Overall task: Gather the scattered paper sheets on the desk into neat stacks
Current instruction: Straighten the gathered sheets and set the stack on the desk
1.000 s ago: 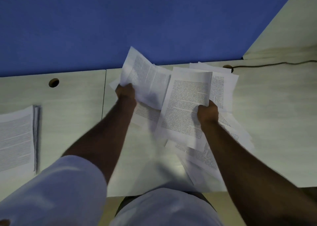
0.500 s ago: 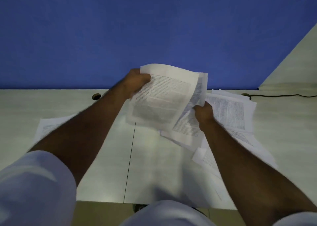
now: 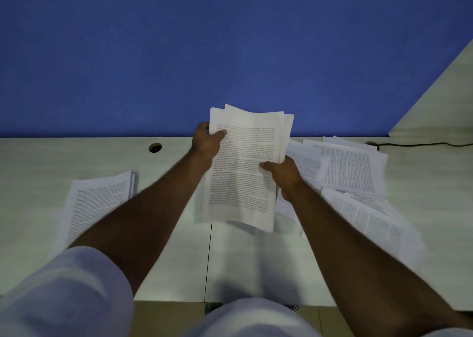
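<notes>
A bundle of printed sheets [image 3: 243,172] is held upright above the middle of the pale desk [image 3: 38,162]. My left hand [image 3: 206,142] grips its upper left edge, thumb across the front page. My right hand [image 3: 284,174] grips its right edge lower down. The sheets in the bundle are roughly aligned, with a few top corners sticking out. A tidy stack of sheets [image 3: 97,203] lies flat on the desk to the left, partly behind my left forearm. Several loose sheets [image 3: 350,175] lie overlapping on the desk at the right.
A blue partition [image 3: 230,55] stands along the desk's back edge. A round cable hole [image 3: 155,147] is at the back left. Another hole with a dark cable [image 3: 419,144] sits at the back right. A seam [image 3: 208,260] runs down the desk.
The two separate handfuls of sheets have been brought together into one upright bundle held by both hands. My head has tilted, so the left stack is more in view.
</notes>
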